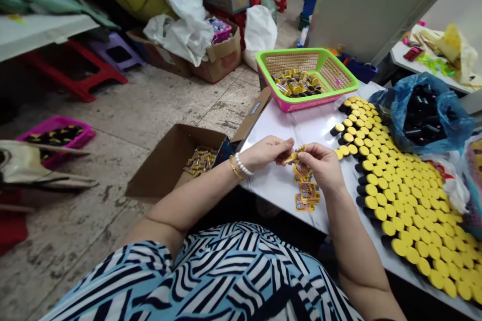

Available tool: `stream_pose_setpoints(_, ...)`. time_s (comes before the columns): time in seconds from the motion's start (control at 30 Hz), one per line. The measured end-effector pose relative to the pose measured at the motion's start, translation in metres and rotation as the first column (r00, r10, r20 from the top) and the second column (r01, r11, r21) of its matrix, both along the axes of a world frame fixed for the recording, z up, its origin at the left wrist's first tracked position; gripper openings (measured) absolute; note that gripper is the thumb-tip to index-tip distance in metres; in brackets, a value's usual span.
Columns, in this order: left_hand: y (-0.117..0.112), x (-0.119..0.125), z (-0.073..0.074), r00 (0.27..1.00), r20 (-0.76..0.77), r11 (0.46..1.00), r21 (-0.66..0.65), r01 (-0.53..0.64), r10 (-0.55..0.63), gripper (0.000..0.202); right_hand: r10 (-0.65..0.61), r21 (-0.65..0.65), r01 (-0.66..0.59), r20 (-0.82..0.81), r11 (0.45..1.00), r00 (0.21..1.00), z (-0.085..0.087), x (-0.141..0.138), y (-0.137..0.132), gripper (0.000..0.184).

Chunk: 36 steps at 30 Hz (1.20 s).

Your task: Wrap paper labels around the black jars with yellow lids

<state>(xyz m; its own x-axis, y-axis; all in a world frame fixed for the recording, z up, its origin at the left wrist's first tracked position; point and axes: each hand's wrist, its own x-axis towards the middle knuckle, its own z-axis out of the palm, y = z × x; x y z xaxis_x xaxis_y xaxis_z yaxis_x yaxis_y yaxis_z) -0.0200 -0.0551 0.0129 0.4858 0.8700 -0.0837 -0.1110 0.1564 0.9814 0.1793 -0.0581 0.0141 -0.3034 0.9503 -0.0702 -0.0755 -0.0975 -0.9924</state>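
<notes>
Yellow piece [292,157], pinched in left hand [271,152] and right hand [323,164], each grip narrow

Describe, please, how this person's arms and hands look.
The left hand and right hand wear no gloves. The left arm has a white beaded bracelet and golden bangle; the right arm shows none. The left sleeve is short, light blue with dark and white stripes.

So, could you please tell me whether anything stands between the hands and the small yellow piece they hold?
Nothing visible does: the left hand and right hand both hold the small yellow piece directly, above the white table.
</notes>
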Motion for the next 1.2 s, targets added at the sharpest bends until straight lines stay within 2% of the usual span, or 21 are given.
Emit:
stream_pose_setpoints(0.1, -0.021, -0.006, -0.004, 0.987, 0.056, 0.987, 0.048, -0.155, 0.152, 0.062, -0.015, -0.006, 0.015, -0.03, 1.0, 0.999, 0.001, -0.004, -0.005, 0.026)
stream_pose_setpoints(0.23, -0.048, -0.007, -0.013, 0.929, 0.113, 0.928, 0.087, -0.362, 0.352, 0.054, 0.031, -0.003, -0.031, -0.024, 1.0, 0.999, -0.002, -0.017, -0.015, 0.036)
stream_pose_setpoints(0.37, -0.064, -0.001, -0.02, 0.921, 0.16, 0.928, 0.052, -0.368, 0.356, 0.044, 0.004, 0.111, -0.004, 0.0, 0.994, 1.0, -0.006, -0.025, -0.022, 0.034)
stream_pose_setpoints(0.47, -0.065, 0.001, -0.018, 0.927, 0.149, 0.936, 0.023, -0.35, 0.343, 0.041, 0.02, 0.095, -0.019, -0.001, 0.995, 1.0, -0.01, -0.024, -0.02, 0.035)
stream_pose_setpoints(0.57, -0.06, -0.001, -0.017, 0.952, 0.126, 0.96, -0.029, -0.278, 0.28, 0.05, 0.07, 0.028, -0.071, 0.036, 0.997, 0.997, -0.015, -0.02, -0.014, 0.029)
stream_pose_setpoints(0.67, -0.056, -0.003, -0.023, 0.947, 0.129, 0.954, -0.089, -0.285, 0.295, 0.069, 0.019, 0.044, -0.023, 0.09, 0.999, 0.996, -0.018, -0.017, -0.01, 0.036)
stream_pose_setpoints(0.77, -0.057, -0.001, -0.031, 0.896, 0.197, 0.917, -0.066, -0.394, 0.399, 0.076, -0.091, 0.098, 0.079, 0.125, 0.992, 0.988, -0.016, -0.015, -0.011, 0.038)
stream_pose_setpoints(0.87, -0.056, 0.004, -0.034, 0.857, 0.233, 0.878, 0.026, -0.478, 0.459, 0.065, -0.08, 0.141, 0.056, 0.169, 0.988, 0.982, -0.01, -0.015, -0.014, 0.038)
stream_pose_setpoints(0.97, -0.052, 0.012, -0.031, 0.835, 0.188, 0.839, 0.078, -0.538, 0.518, 0.049, -0.008, 0.104, -0.01, 0.172, 0.995, 0.985, -0.007, -0.016, -0.014, 0.033)
stream_pose_setpoints(1.07, -0.051, 0.024, -0.026, 0.833, 0.114, 0.826, 0.115, -0.552, 0.541, 0.042, -0.075, 0.079, 0.066, 0.121, 0.995, 0.99, -0.009, -0.014, -0.011, 0.03)
stream_pose_setpoints(1.1, -0.051, 0.029, -0.026, 0.813, 0.107, 0.803, 0.129, -0.582, 0.572, 0.04, -0.118, 0.085, 0.109, 0.1, 0.99, 0.988, -0.01, -0.013, -0.01, 0.03)
stream_pose_setpoints(1.2, -0.057, 0.042, -0.024, 0.7, 0.163, 0.68, 0.163, -0.714, 0.696, 0.037, -0.184, 0.131, 0.176, 0.055, 0.976, 0.981, -0.015, -0.012, -0.008, 0.03)
